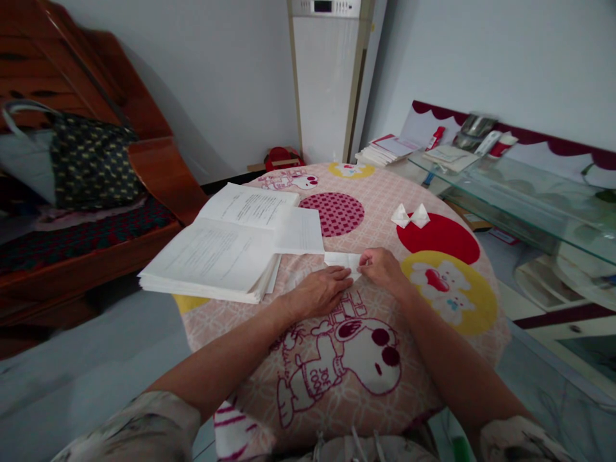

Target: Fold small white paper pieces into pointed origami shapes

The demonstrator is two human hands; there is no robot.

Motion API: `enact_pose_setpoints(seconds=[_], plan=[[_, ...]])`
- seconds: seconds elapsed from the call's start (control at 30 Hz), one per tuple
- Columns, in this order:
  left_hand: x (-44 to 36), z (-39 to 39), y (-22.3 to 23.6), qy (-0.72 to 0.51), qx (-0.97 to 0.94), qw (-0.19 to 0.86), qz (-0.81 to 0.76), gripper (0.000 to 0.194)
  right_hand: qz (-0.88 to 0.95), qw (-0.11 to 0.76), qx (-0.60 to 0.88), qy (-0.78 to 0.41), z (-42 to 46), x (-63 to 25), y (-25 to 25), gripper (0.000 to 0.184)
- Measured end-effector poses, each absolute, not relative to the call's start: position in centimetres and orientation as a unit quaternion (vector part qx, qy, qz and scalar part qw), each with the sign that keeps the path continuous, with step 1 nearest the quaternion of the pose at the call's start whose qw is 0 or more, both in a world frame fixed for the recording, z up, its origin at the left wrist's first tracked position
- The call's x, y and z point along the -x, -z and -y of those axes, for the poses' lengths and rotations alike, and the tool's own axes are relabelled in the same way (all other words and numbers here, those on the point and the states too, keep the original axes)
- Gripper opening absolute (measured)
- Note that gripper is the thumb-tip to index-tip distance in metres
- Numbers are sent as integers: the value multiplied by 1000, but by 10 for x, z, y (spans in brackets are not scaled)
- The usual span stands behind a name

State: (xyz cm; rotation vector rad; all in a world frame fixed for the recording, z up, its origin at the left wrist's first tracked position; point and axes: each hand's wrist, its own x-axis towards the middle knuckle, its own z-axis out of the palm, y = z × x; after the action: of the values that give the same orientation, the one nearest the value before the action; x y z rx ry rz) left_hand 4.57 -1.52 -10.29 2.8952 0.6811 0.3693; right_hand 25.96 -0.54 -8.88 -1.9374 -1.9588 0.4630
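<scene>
A small folded sheet of white paper (341,259) lies on the patterned tablecloth in front of me. My left hand (321,292) rests over its near left part, fingers laid out and pressing it down on the cloth. At the paper's right end, my right hand (382,268) pinches the edge between thumb and fingertips. The fingers cover part of the folds. Beyond my right hand stands a folded white paper shape (410,217) with two pointed peaks, partly on a red circle of the cloth.
A thick stack of printed sheets (216,247) lies open at the left of the round table (308,385). To the right is a glass shelf (524,192) bearing papers and small items. A wooden bench (158,173) with a dotted bag (91,163) stands left.
</scene>
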Motion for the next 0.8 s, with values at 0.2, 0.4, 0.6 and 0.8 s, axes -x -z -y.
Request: enact_pose_setpoints(seconds=[0.2, 0.4, 0.6, 0.8], plan=[[-45, 14, 107, -133, -962, 73, -228, 37, 642, 166, 736, -132, -2, -278, 85, 9], [-45, 14, 105, -138, -962, 72, -225, 34, 637, 241, 719, -138, 0, -282, 89, 14], [-45, 14, 105, -130, -962, 79, -227, 37, 670, 261, 677, -156, 5, -273, 86, 18], [-44, 14, 104, -139, -963, 73, -218, 37, 704, 285, 647, -70, 4, -284, 90, 28]])
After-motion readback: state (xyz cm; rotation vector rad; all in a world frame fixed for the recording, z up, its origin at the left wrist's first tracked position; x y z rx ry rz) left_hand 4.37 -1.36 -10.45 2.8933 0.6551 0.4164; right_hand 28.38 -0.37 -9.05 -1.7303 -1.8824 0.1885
